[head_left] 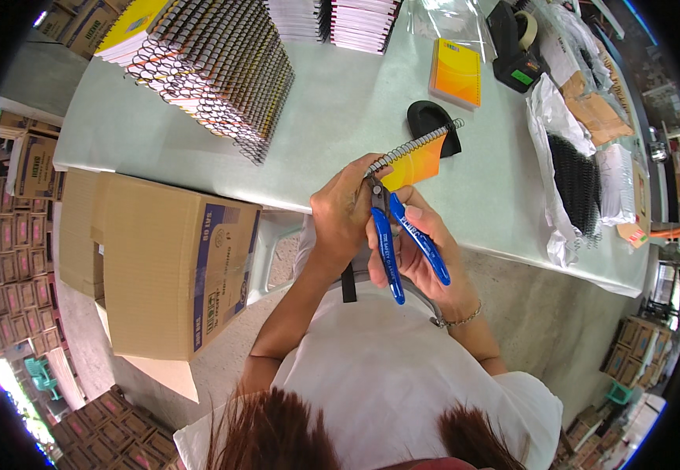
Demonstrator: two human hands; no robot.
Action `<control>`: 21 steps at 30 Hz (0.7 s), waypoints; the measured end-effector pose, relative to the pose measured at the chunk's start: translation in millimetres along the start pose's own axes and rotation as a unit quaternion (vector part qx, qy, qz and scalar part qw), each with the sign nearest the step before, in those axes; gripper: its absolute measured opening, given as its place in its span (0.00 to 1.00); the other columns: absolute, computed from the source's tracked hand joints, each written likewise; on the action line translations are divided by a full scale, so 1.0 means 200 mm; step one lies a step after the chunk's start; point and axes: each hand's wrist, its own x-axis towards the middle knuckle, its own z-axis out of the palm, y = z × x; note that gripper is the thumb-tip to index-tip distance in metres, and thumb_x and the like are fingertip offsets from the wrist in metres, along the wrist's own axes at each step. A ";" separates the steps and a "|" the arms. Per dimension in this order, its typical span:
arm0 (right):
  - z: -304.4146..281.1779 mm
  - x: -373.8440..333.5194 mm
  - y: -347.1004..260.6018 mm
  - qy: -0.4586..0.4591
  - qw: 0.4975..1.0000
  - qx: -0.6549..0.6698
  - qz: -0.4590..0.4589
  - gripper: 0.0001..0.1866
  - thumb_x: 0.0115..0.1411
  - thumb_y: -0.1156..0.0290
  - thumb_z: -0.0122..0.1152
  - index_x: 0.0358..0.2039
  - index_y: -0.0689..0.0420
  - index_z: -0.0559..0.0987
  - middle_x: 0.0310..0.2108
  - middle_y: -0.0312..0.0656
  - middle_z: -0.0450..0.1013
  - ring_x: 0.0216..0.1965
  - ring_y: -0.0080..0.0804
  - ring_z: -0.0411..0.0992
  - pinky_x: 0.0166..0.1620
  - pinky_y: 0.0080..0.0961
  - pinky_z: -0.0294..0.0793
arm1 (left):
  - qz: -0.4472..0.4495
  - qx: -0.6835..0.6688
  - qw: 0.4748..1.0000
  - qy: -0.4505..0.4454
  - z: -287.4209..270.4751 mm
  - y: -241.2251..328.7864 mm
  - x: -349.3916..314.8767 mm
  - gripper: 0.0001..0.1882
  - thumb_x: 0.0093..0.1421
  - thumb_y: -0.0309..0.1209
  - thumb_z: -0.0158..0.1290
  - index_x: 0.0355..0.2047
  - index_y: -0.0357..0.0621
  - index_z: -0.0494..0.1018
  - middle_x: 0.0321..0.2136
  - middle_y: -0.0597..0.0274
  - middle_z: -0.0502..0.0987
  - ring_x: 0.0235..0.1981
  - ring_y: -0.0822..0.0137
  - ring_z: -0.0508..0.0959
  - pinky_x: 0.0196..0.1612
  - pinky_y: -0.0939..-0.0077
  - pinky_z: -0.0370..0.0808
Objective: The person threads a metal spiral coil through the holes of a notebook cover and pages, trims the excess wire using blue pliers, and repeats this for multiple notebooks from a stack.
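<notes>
My left hand (338, 202) is closed around one end of a small spiral notebook (416, 169) with a yellow-orange cover. The notebook is tilted over the table's near edge, and its wire coil sticks out past the cover at the far end. Blue-handled wire cutters (385, 249) are in my right hand (427, 249), their handles spread apart. The jaws meet the coil end beside my left fingers, which partly hide the contact. Just beyond the notebook lies a black, rounded dish-like holder (427, 116), partly covered by the coil.
A tall stack of spiral notebooks (214, 66) stands at the far left. Another yellow-orange notebook (457, 74) lies near a black tape dispenser (516, 47). Black wire coils (575, 184) in white wrapping are at right. An open cardboard box (152, 262) sits left of me.
</notes>
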 end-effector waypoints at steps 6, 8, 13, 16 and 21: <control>-0.10 -0.06 -0.16 0.029 0.975 -0.221 -0.006 0.22 0.70 0.58 0.54 0.56 0.62 0.69 0.42 0.41 0.74 0.39 0.30 0.76 0.48 0.29 0.77 | -0.009 -0.028 0.999 -0.023 -0.06 0.07 0.04 0.15 0.62 0.16 0.54 0.49 0.36 0.78 0.36 0.51 0.84 0.32 0.68 0.84 0.35 0.76 0.79; -0.24 -0.10 -0.26 0.083 0.921 -0.372 -0.076 0.20 0.70 0.62 0.56 0.56 0.61 0.71 0.42 0.40 0.73 0.41 0.26 0.74 0.49 0.25 0.74 | -0.033 -0.005 0.999 -0.008 -0.14 0.17 0.11 0.15 0.62 0.17 0.56 0.49 0.36 0.78 0.35 0.52 0.84 0.32 0.71 0.83 0.35 0.78 0.78; -0.71 -0.11 -0.39 0.344 0.617 -0.669 -0.232 0.19 0.67 0.68 0.60 0.57 0.58 0.73 0.43 0.45 0.74 0.47 0.37 0.73 0.55 0.31 0.69 | 0.040 0.112 0.985 0.127 -0.45 0.56 0.33 0.10 0.63 0.25 0.61 0.44 0.38 0.81 0.26 0.64 0.80 0.27 0.81 0.74 0.32 0.85 0.74; -0.88 -0.11 -0.40 0.384 0.534 -0.706 -0.262 0.20 0.66 0.66 0.61 0.57 0.57 0.74 0.47 0.47 0.75 0.49 0.42 0.73 0.58 0.34 0.68 | 0.107 0.074 0.962 0.239 -0.64 0.68 0.57 0.09 0.66 0.32 0.59 0.41 0.40 0.83 0.25 0.69 0.75 0.27 0.80 0.72 0.36 0.85 0.73; -0.84 -0.11 -0.39 0.421 0.574 -0.666 -0.222 0.19 0.64 0.68 0.63 0.55 0.57 0.75 0.50 0.48 0.75 0.51 0.45 0.72 0.62 0.38 0.62 | 0.140 0.012 0.980 0.140 -1.06 0.63 0.99 0.21 0.73 0.39 0.50 0.59 0.38 0.69 0.47 0.59 0.79 0.44 0.72 0.79 0.52 0.78 0.77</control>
